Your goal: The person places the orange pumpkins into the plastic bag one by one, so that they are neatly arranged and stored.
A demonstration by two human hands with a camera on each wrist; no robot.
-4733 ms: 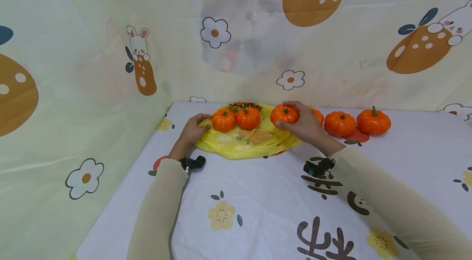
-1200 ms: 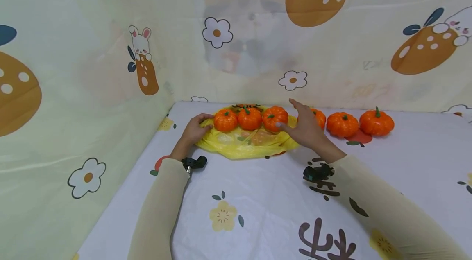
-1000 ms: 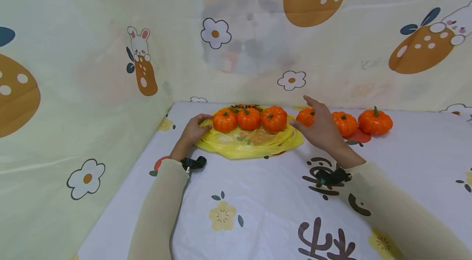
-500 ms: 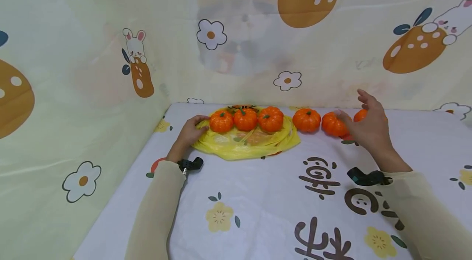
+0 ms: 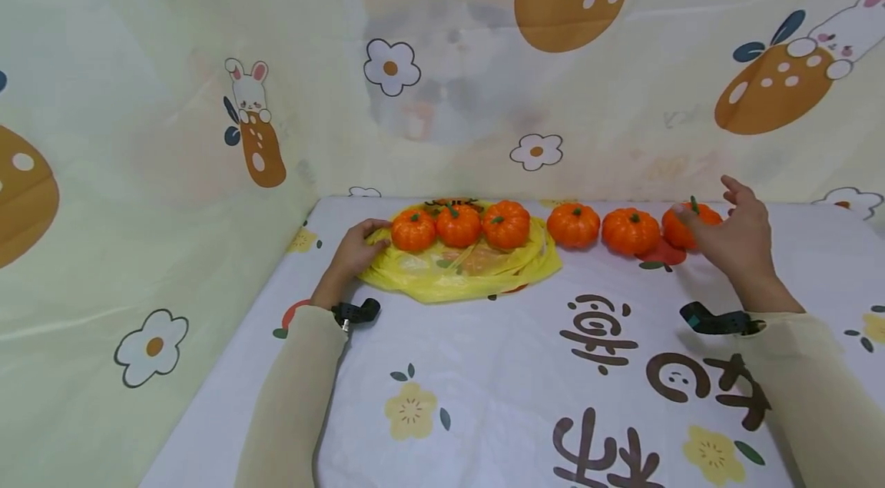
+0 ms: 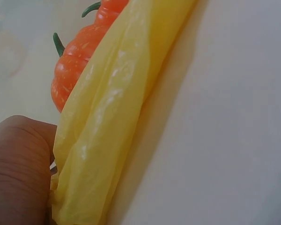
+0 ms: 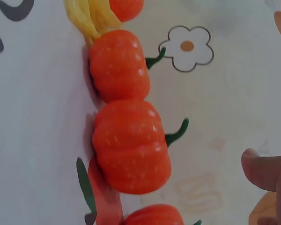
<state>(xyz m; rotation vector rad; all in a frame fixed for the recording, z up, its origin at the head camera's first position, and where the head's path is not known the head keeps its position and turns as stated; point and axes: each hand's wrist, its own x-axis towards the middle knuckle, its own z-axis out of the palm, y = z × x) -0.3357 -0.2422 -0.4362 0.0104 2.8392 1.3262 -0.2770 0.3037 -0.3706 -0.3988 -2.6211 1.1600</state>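
My left hand (image 5: 355,251) holds the left end of a yellow plastic bag (image 5: 442,284), thumb and fingers around its edge; in the left wrist view the bag (image 6: 105,117) bunches up beside the hand. Three small orange toy pumpkins (image 5: 459,226) with green stems sit in a row at the bag. To their right, three more pumpkins line up on the cloth, the middle one (image 5: 631,232) at centre and the rightmost pumpkin (image 5: 681,227) partly hidden by my right hand (image 5: 743,238). That hand is spread, its thumb overlapping the rightmost pumpkin in the head view.
A white patterned tablecloth (image 5: 484,373) covers the table. Pale printed cloth walls stand behind (image 5: 456,142) and on the left (image 5: 138,188), close beyond the pumpkin row. Black wrist cameras sit on both wrists.
Earlier my right hand set a pumpkin down at the right of the two on the bag and let go. It then moved right along the row to the last pumpkin. The left hand stayed put.
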